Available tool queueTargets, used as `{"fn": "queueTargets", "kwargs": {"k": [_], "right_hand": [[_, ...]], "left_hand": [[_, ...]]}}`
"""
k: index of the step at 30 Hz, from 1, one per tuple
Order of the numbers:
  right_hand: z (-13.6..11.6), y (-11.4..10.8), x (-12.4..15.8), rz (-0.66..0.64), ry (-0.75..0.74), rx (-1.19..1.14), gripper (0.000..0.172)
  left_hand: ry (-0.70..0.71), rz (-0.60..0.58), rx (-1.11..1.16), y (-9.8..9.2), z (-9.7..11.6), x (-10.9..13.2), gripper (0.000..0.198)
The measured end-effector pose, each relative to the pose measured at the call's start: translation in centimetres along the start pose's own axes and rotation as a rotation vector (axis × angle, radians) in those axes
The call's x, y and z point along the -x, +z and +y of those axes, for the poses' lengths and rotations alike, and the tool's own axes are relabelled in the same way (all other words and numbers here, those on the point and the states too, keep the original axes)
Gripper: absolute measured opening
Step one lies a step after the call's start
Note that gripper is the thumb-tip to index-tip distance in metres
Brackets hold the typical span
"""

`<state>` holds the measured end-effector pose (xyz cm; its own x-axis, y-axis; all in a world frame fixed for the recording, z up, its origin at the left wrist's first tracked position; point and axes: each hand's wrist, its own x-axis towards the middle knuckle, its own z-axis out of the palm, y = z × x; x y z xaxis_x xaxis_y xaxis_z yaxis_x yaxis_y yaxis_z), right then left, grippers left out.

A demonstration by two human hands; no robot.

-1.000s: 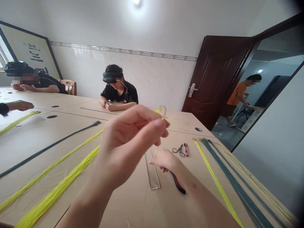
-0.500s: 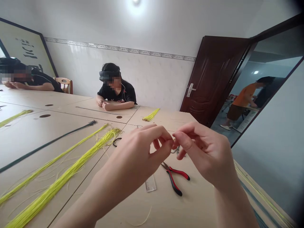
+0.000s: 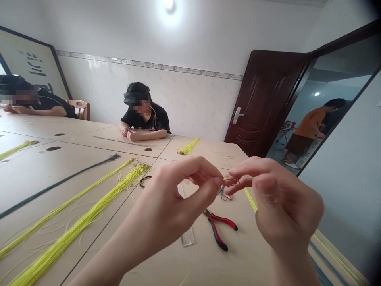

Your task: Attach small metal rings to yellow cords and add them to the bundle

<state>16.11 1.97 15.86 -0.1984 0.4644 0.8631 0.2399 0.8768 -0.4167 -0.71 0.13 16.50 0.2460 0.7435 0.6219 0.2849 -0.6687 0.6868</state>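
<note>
My left hand (image 3: pixel 181 190) and my right hand (image 3: pixel 279 202) are raised above the table, fingertips close together. Between them they pinch a thin yellow wire with a small loop (image 3: pixel 232 181). Below the hands lie red-and-black pliers (image 3: pixel 216 229) and a clear plastic ruler (image 3: pixel 188 236). Small scissors (image 3: pixel 222 194) are partly hidden behind my fingers. To the left, long bundles of yellow-green wire (image 3: pixel 80 216) and a dark bundle (image 3: pixel 59 182) lie across the pale table (image 3: pixel 190 270). More yellow wire (image 3: pixel 251 200) shows beside my right hand.
A seated person in black (image 3: pixel 145 123) leans on the far side of the table, and another (image 3: pixel 38 105) sits at the left. A person in an orange shirt (image 3: pixel 306 131) stands beyond the open dark door (image 3: pixel 262 103). A short yellow bundle (image 3: pixel 188 146) lies farther along the table.
My hands have drawn slightly apart, and the right hand has shifted to the right. The small yellow wire loop now shows between my fingertips.
</note>
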Motion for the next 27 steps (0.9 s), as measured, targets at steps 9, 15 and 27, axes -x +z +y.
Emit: {"fn": "queueTargets", "kwargs": {"k": [9,15,27], "right_hand": [[-1.7,-0.6,0.5,-0.043,0.190,0.053,0.013],[-2.0,-0.6,0.7,-0.056,0.132,0.097,0.007],[-1.8,-0.5,0.8,-0.075,0.078,0.036,0.009]], "left_hand": [[0.092,0.138,-0.162,0.1,0.7,0.8,0.015],[0.099,0.109,-0.142,0.0,0.7,1.0,0.017],[0.064,0.073,-0.102,-0.4,1.5,1.3,0.014]]}}
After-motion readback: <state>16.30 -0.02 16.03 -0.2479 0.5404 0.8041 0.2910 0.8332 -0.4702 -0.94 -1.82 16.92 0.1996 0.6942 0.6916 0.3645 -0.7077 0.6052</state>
